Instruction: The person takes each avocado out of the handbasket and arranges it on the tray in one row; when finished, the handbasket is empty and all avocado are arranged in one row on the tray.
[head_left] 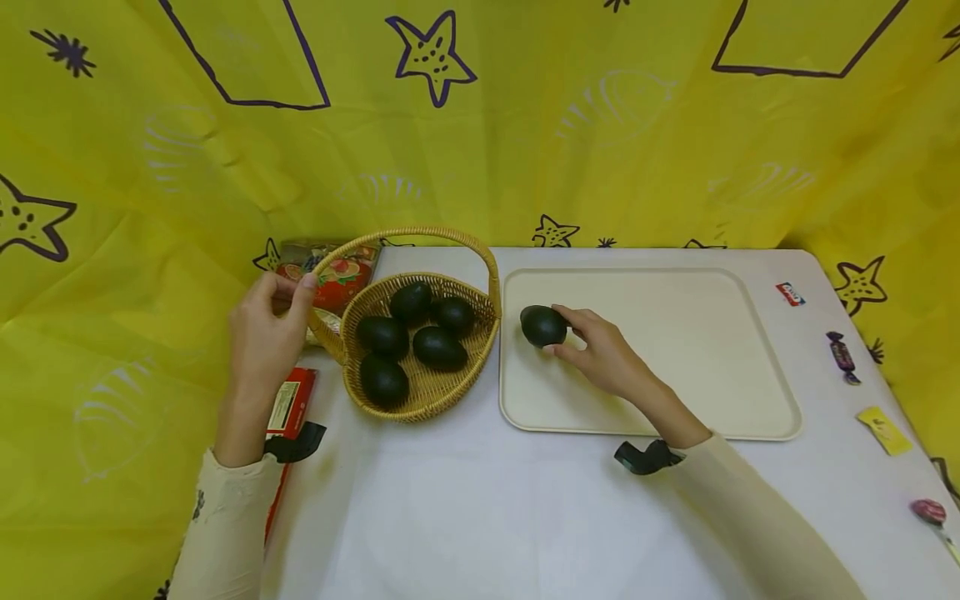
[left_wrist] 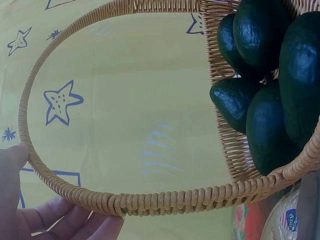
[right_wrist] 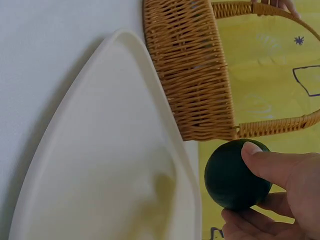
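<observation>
My right hand (head_left: 606, 354) holds a dark green avocado (head_left: 542, 326) between thumb and fingers, over the left end of a cream tray (head_left: 652, 350). In the right wrist view, that avocado (right_wrist: 235, 175) hangs beside the tray's rim, and a shadow falls on the tray. To its left stands a wicker basket (head_left: 427, 407) with several avocados (head_left: 440, 347) inside. My left hand (head_left: 266, 333) grips the left side of the basket's arched handle (head_left: 420, 233). The left wrist view shows the thumb and fingers around the wicker handle (left_wrist: 165, 202).
Behind and left of the basket lie a red fruit-printed package (head_left: 345, 283) and a red box (head_left: 292, 404) under my left arm. Along the table's right edge sit a small red-and-white packet (head_left: 790, 293), a purple wrapped candy (head_left: 842, 358), a yellow packet (head_left: 885, 431) and a lollipop (head_left: 930, 512).
</observation>
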